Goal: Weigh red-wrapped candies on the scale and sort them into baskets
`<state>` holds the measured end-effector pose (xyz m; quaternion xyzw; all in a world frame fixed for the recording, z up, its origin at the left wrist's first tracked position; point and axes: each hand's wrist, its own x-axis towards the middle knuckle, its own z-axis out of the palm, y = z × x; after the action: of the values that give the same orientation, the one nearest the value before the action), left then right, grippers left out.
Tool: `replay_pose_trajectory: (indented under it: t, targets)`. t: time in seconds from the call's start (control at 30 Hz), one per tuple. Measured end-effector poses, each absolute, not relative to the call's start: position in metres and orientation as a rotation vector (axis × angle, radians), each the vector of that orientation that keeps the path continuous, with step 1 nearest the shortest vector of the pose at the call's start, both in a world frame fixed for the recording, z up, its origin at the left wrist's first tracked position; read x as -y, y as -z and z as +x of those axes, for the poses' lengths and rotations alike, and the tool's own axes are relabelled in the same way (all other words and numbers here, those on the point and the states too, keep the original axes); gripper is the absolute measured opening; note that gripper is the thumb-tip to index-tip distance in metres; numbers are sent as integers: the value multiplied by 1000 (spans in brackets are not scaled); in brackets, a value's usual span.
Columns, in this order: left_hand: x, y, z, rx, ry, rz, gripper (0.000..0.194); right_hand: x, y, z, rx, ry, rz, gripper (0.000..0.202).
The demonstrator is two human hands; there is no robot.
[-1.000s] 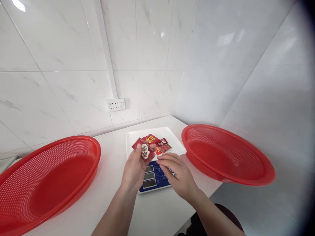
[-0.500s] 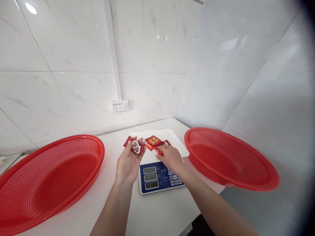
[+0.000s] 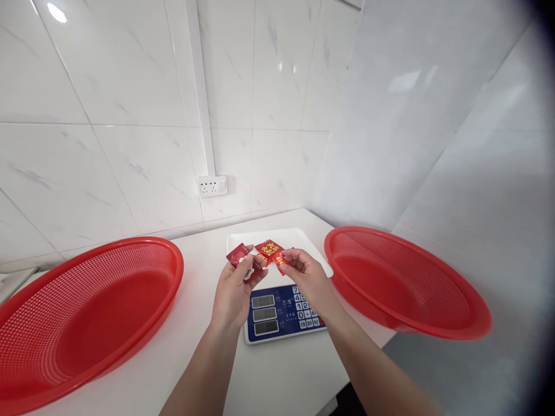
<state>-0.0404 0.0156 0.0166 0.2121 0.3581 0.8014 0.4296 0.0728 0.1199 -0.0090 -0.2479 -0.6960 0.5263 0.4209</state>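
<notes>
Dark red printed packets (image 3: 237,254) are gripped in my left hand (image 3: 234,289), thumb on top, above the left side of a digital scale (image 3: 277,329). My right hand (image 3: 307,274) pinches a small bright red packet (image 3: 280,263) with gold print between thumb and fingers, over the scale's white pan (image 3: 299,237). Another red packet (image 3: 269,247) with yellow characters lies on the pan between the two hands, partly covered by them. The scale's blue panel has several keys and small displays; my right wrist hides some of the keys.
A large red mesh basket (image 3: 173,277) stands on the left of the white table (image 3: 277,381), and a second red basket (image 3: 472,329) on the right. Behind is a tiled wall with a power socket (image 3: 212,185). The table's front right edge runs below my right forearm.
My right hand has lifted a small red packet off the pan and moved slightly up. My left hand has shifted right, its packets turned, so the two hands are closer.
</notes>
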Motion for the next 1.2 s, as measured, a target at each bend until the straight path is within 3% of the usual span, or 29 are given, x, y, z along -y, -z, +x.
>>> replay_pose_trajectory:
  t: [0.27,0.5,0.8,0.97,1.2]
  targets:
    - [-6,-25,-19,-915,-1809,881,25,-69,-31,101,1716,-1354,-464,20]
    - [0,-29,-8,-932,-1744,999,28,-62,-29,102,1766,-1204,-484,15]
    - [2,-28,-8,-906,-1779,892,16,-62,-23,108,1815,-1088,-516,13]
    - [5,-31,-10,-860,-1739,852,17,-62,-24,109,2043,-1114,-513,22]
    - [4,-32,-7,-840,-1737,816,12,-58,-29,112,2139,-897,-446,33]
